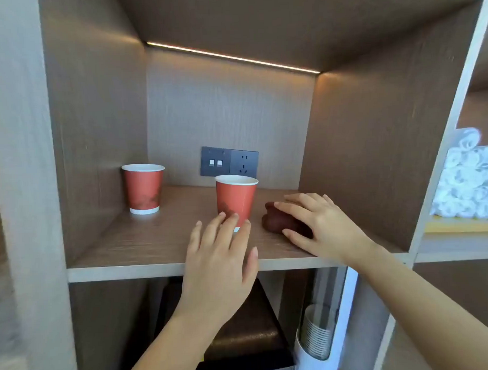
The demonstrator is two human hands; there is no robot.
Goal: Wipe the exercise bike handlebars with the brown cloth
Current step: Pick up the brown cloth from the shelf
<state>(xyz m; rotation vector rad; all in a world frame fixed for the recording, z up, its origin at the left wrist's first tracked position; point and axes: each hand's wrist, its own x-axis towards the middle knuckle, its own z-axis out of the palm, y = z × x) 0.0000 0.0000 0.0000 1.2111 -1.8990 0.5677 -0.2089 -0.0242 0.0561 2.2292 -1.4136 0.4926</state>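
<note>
– Cloth (276,225), brown: where is it?

– On the shelf board (128,244), right side of the lit compartment, just beside the near paper cup (237,201) and apart from it. It lies bunched in a soft, rounded roll; the fabric is dark and matte.

– Hand status?

– The right hand (321,226) grasps the cloth: the fingers (285,205) arch over its top and the thumb bears against its near side. The grip looks loose. The left hand (221,268) is released, fingers straight and spread, held in front of the near cup. Contact with the cup cannot be confirmed.

– Step in hand?

– Judged as retrieval. No exercise bike is in view, so wiping has not begun.

– Requirement for the next move?

– Close the grasp fully, lift clear of the board, withdraw toward the operator. Keep the path away from the near cup: thin-walled, tapered, light, so likely to tip on a smooth wood-grain laminate surface.

– Other items?

– A second cup (144,188) at the rear left, a dark socket panel (229,163) on the back wall, and rolled white towels (469,182) in the adjacent compartment.
</note>
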